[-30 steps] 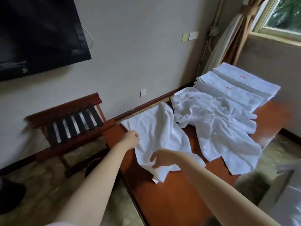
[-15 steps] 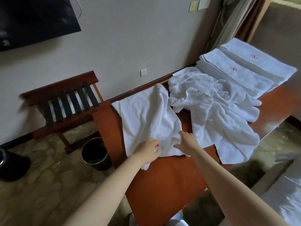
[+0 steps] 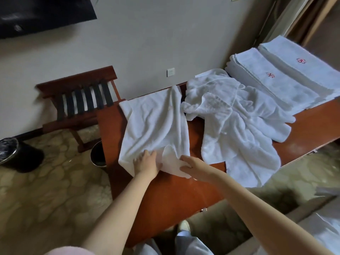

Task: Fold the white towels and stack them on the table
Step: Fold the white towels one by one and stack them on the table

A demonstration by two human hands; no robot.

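R hand (image 3: 195,169) slid to towel (image 3: 152,122) hem, grip pinching | L hand (image 3: 147,163) flat | 2 stacks (image 3: 276,83)

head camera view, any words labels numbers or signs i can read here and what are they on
No readable text.
Red mark on the nearer folded towel stack: a stitched emblem, too blurred to read.
Red mark on the farther folded towel stack: likewise unreadable.
Wall socket: no legible marking.

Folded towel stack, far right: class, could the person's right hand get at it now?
Probably, with a lean: only soft crumpled towels lie between right hand and folded towel stack, and the air above them is free. The hand grips the spread towel, though.
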